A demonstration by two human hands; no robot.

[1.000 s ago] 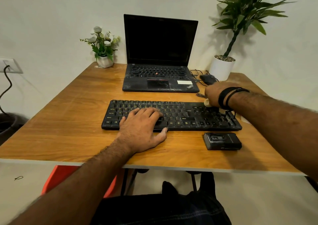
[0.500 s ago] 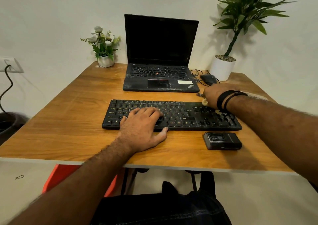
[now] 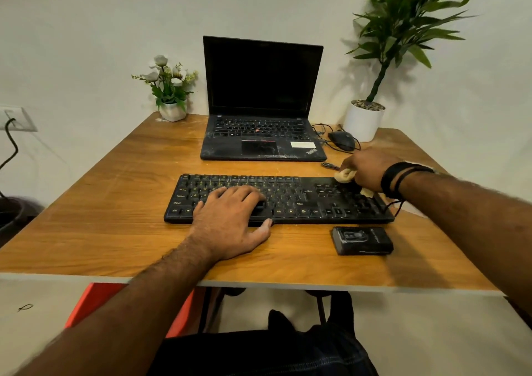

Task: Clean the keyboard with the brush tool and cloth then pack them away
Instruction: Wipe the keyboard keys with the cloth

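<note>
the right hand (image 3: 364, 168) gripped a bunched cloth (image 3: 345, 175) on the keyboard (image 3: 302, 197) at its far right corner; its long axis ran leftward, where the left hand (image 3: 230, 217) lay flat, pinning the keys.

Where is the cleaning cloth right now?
In the head view, the cloth is bunched in the right hand at the far right corner of the keyboard, near the laptop's front right corner.
</note>
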